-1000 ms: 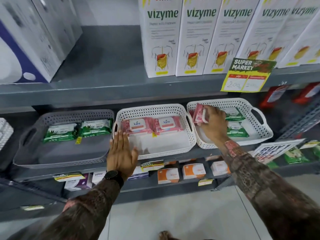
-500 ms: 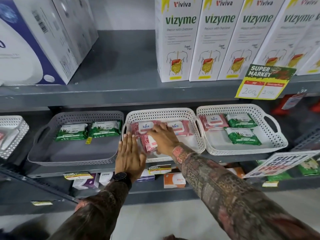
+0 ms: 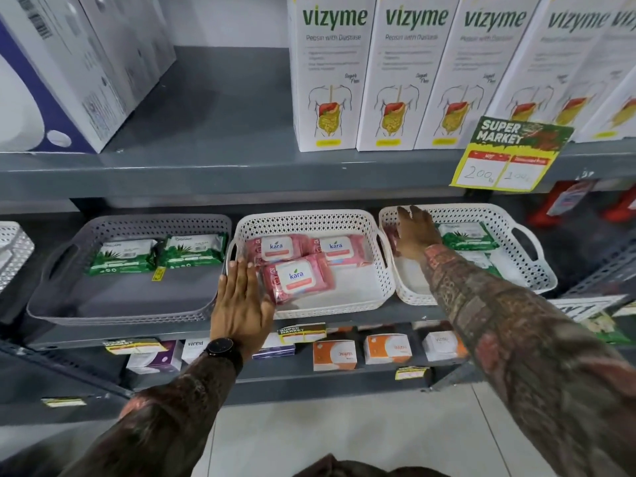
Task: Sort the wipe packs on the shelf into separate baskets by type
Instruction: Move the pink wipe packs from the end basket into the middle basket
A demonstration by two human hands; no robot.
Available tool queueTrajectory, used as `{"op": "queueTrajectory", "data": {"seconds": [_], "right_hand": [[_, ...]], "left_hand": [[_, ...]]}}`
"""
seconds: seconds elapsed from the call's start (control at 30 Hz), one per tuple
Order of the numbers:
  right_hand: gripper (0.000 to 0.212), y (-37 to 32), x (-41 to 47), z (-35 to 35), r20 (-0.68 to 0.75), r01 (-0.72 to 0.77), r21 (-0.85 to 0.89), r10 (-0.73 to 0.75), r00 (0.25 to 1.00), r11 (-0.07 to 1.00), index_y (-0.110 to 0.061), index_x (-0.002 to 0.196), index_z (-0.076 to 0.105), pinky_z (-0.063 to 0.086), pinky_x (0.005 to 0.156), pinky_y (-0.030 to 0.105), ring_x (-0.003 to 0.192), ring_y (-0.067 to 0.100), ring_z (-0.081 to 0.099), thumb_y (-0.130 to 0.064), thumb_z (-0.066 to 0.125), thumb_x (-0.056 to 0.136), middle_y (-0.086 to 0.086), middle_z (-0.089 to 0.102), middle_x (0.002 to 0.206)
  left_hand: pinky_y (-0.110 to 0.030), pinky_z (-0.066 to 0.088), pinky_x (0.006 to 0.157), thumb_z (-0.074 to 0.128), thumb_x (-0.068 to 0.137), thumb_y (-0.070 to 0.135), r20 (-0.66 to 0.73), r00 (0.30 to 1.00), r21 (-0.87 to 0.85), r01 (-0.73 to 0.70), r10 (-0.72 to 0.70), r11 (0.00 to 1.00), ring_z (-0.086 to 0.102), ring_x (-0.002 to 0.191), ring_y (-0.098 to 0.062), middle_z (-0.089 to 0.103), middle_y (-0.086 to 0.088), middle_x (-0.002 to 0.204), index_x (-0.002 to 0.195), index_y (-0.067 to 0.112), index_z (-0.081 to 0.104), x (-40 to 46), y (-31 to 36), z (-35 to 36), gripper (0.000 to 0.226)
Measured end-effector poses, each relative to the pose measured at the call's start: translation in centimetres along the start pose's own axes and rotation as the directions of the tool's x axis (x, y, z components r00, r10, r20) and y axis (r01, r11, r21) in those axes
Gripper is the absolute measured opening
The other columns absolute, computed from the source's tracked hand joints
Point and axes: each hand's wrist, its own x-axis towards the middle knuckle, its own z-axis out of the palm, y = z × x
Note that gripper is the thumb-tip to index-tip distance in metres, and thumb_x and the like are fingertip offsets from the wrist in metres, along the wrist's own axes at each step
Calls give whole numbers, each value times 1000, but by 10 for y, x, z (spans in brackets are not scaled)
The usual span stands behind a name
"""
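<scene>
While the shelf (image 3: 309, 173) carries three baskets abreast, the right basket (image 3: 537, 280) holds green packs (image 3: 469, 237) and one pink pack (image 3: 390, 232), mostly hidden. It lies at nine o'clock from the right hand (image 3: 416, 235), whose fingers (image 3: 411, 216) are spread, gripping nothing; the left hand (image 3: 241, 301) rests flat, empty, farther off.

On the grey metal shelf (image 3: 172, 333) stand three perforated plastic baskets side by side: a grey basket (image 3: 127, 304) holding two green wipe packs (image 3: 156, 253), a white middle basket (image 3: 344, 304) holding three pink "kara" wipe packs (image 3: 297, 277), and a white right basket (image 3: 530, 270) with green packs (image 3: 469, 235). The left hand (image 3: 241, 301) lies flat with fingers spread against the middle basket's front left corner. The right hand (image 3: 416, 235) reaches open into the right basket over a partly hidden pink pack (image 3: 391, 235).
</scene>
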Motion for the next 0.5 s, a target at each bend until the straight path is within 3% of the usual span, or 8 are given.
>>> {"op": "queueTrajectory", "data": {"seconds": [0.1, 0.2, 0.33, 0.5], "right_hand": [[85, 13, 7, 1, 175, 69, -99, -51, 983, 993, -28, 167, 13, 12, 130, 62, 163, 39, 0, -25, 65, 100, 6, 0, 178], [74, 13, 6, 7, 214, 125, -137, -94, 972, 983, -42, 157, 35, 18, 128, 61, 159, 38, 20, -29, 70, 93, 4, 26, 172], [69, 15, 0, 8, 70, 100, -100, -93, 993, 990, -32, 154, 44, 39, 118, 59, 146, 41, 39, -17, 72, 92, 8, 47, 158], [67, 1, -12, -10, -315, 60, 129, -17, 949, 990, -16, 144, 48, 51, 101, 63, 136, 43, 43, -8, 77, 84, 17, 50, 145]], "left_hand": [[-49, 5, 133, 10, 92, 44, 8, 1000, 1, 1, -1, 1000, -2, 162, -32, 0, -21, 172, 163, -1, 12, 0, 1, -1, 84], [-49, 6, 133, 11, 91, 44, 4, 1000, -13, 3, -3, 1000, 0, 162, -32, 3, -21, 172, 162, -2, 15, 1, 3, -3, 85], [-48, 5, 133, 10, 92, 44, -1, 1000, -10, 9, -9, 1000, 0, 162, -31, 2, -20, 172, 163, -1, 14, 1, 2, -2, 84], [-50, 7, 132, 13, 92, 41, -4, 1000, -10, 13, -14, 1000, 6, 162, -34, 10, -22, 172, 162, -2, 20, 2, 2, -1, 82]]}}
